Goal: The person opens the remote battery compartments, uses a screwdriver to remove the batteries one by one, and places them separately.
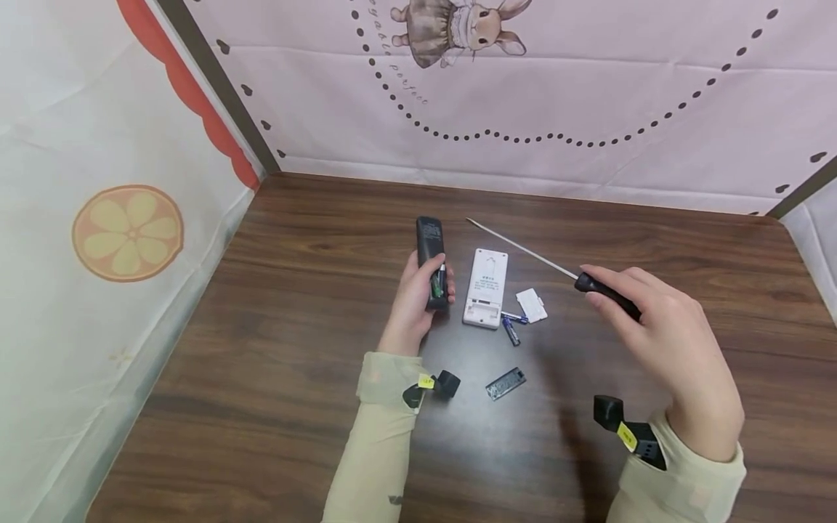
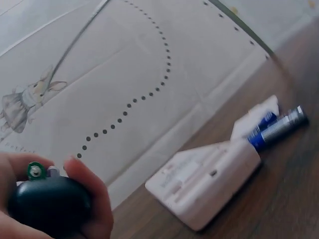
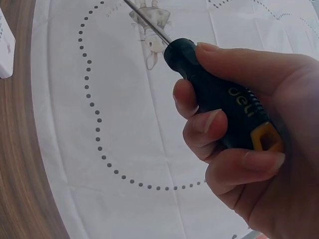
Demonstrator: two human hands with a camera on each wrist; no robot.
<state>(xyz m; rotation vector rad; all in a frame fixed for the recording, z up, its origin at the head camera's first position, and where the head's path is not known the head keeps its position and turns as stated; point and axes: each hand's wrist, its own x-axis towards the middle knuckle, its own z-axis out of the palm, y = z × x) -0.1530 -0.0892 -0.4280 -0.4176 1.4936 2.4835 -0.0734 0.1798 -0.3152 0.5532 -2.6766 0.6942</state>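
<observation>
My left hand grips a black remote control whose back faces up. Its battery bay lies uncovered, with a green battery in it and the thumb at the bay; in the left wrist view a second battery end shows beside the green one. My right hand holds a long screwdriver by its dark handle, its thin shaft pointing left and away above the table. In the right wrist view the fingers curl round the handle.
Right of the remote lies a white remote, back up, its battery bay uncovered. Beside it are two blue batteries and a white battery cover. Nearer me lies a dark battery cover. The wooden table meets a printed cloth behind.
</observation>
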